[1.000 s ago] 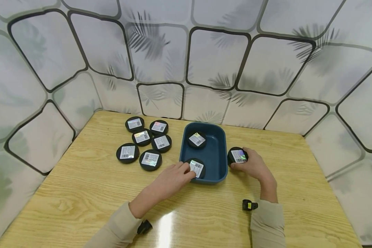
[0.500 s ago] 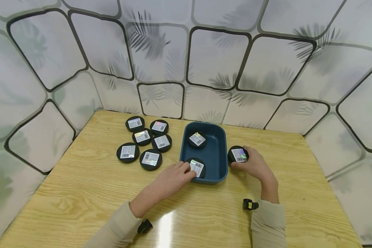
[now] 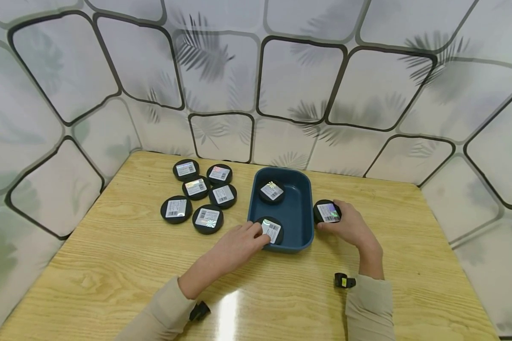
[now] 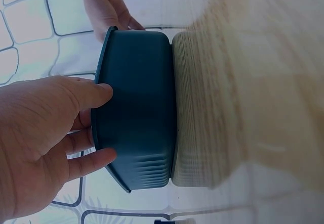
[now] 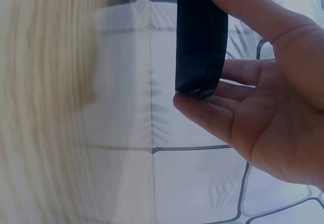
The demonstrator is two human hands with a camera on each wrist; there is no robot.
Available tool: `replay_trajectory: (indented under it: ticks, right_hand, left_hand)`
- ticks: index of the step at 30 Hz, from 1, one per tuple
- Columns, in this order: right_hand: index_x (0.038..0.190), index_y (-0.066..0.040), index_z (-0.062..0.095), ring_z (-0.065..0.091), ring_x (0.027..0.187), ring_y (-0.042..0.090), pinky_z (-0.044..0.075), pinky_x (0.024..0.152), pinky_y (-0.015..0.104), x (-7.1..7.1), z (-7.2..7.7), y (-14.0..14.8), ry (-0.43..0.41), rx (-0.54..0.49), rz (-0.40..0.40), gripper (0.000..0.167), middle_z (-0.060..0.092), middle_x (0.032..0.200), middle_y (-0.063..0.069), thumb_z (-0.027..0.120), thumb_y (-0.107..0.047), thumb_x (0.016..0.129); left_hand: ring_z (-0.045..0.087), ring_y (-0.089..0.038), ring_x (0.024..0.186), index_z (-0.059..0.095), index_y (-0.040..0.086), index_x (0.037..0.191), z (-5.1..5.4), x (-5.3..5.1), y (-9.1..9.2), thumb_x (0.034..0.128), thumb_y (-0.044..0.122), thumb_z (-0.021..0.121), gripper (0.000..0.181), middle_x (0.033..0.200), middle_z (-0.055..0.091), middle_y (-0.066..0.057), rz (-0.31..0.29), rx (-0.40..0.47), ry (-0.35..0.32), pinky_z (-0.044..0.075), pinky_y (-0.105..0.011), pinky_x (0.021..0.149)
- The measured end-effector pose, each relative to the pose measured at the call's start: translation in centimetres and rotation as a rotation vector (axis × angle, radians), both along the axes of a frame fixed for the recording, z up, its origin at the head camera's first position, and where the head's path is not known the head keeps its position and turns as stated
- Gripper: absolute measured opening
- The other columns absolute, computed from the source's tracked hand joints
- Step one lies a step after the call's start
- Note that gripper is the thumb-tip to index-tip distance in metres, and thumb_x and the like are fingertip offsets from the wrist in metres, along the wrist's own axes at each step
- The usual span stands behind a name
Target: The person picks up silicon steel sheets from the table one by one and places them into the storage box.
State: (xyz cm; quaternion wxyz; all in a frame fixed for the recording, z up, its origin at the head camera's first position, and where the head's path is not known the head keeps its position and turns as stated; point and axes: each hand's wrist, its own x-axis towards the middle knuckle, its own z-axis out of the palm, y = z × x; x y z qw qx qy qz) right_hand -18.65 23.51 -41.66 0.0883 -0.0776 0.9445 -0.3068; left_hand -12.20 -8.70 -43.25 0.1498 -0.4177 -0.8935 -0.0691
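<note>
My left hand (image 3: 239,246) is at the near left corner of a blue container (image 3: 296,213), its fingertips over a black disc (image 3: 271,230) inside. In the left wrist view, the thumb and one finger of this hand (image 4: 45,138) lie against the container's outer wall (image 4: 136,92), other fingers behind the rim. Right of the container, my right hand (image 3: 352,227) holds another labelled black disc (image 3: 327,211). The right wrist view shows that hand (image 5: 273,92) gripping the disc (image 5: 200,42) by its edge, off the table. A further disc (image 3: 271,191) lies at the container's far end.
Several black discs (image 3: 176,209) with silvery labels lie flat on the wooden table (image 3: 111,265), left of the container. Patterned panels (image 3: 298,80) stand behind the table and along its sides.
The disc in my right hand has shifted very slightly in the head view. My left hand and the container look the same as before.
</note>
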Motion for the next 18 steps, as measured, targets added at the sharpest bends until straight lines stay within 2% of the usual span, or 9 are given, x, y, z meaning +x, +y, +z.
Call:
replay_trajectory:
  ticks: [18]
  right_hand:
    - [0.147, 0.013, 0.031, 0.052, 0.114, 0.041, 0.044, 0.091, 0.053, 0.15, 0.03, -0.47, 0.021, -0.003, 0.034, 0.089, 0.045, 0.139, 0.033, 0.078, -0.03, 0.085]
  left_hand:
    - [0.05, -0.016, 0.081, 0.065, 0.019, 0.105, -0.05, 0.04, 0.01, 0.0943, 0.017, 0.068, 0.012, 0.095, 0.055, -0.001, 0.0, 0.0, 0.013, 0.046, -0.025, 0.065]
